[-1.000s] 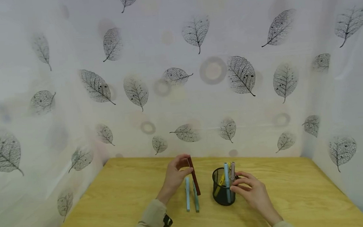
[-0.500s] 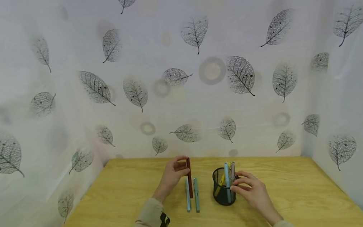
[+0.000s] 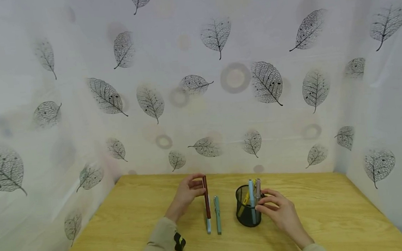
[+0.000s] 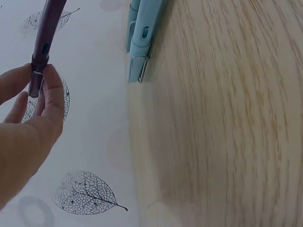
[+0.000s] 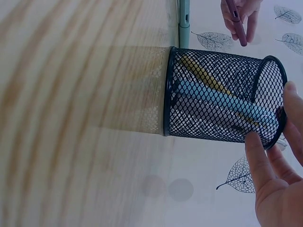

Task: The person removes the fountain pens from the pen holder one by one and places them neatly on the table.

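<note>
My left hand (image 3: 186, 193) pinches a dark red pen (image 3: 207, 200) near its clip end, thumb on one side and fingers on the other. The pen hangs nearly upright and overlaps a light blue pen (image 3: 208, 227) in the head view. Just right of it lies a green pen (image 3: 218, 215) on the table. My right hand (image 3: 281, 213) holds the black mesh pen holder (image 5: 213, 97) near its rim. Inside the upright holder lean a yellow pen (image 3: 244, 202), a light blue capped pen (image 3: 251, 191) and a greyish purple pen (image 3: 258, 187).
The wooden table (image 3: 141, 218) ends at a white curtain (image 3: 200, 121) printed with leaves, which also runs along both sides. A dark band with a strap (image 3: 179, 242) sits at the left wrist.
My left hand has moved left with the red pen, from beside the green pen to over the light blue one, and the pen has straightened upright. The right hand has stayed at the holder.
</note>
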A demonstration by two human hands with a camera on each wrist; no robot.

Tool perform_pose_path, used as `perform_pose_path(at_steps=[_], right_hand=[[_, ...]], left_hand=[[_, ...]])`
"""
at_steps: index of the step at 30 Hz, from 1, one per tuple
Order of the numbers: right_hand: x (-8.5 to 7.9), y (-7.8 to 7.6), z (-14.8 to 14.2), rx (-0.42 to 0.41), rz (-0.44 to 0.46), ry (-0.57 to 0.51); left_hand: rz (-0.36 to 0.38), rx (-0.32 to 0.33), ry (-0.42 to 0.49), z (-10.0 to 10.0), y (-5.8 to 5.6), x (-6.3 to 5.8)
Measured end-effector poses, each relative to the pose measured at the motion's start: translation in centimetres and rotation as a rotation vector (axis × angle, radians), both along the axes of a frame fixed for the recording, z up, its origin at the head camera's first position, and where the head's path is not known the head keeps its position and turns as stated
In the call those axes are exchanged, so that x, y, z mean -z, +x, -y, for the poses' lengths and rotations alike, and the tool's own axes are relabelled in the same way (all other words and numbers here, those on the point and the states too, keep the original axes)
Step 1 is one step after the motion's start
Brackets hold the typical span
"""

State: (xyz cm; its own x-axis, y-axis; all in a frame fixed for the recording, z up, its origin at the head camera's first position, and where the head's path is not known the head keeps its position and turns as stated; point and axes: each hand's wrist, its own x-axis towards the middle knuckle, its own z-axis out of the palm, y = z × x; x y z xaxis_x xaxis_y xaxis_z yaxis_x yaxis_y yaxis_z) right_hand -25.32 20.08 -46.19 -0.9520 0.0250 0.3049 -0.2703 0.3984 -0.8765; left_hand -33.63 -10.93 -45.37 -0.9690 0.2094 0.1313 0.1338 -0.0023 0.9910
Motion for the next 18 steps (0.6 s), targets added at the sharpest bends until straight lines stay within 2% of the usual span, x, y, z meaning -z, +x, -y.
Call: perform_pose_path(at_steps=[9, 18], right_hand=[[0.3, -0.1, 0.0, 0.001, -0.005, 0.002], [0.3, -0.1, 0.0, 0.005, -0.026, 0.01]], left_hand=[[0.104, 0.055, -0.053, 1.0, -0.1, 0.8], [0.14, 0.003, -0.145, 1.4, 0.4, 1.0]])
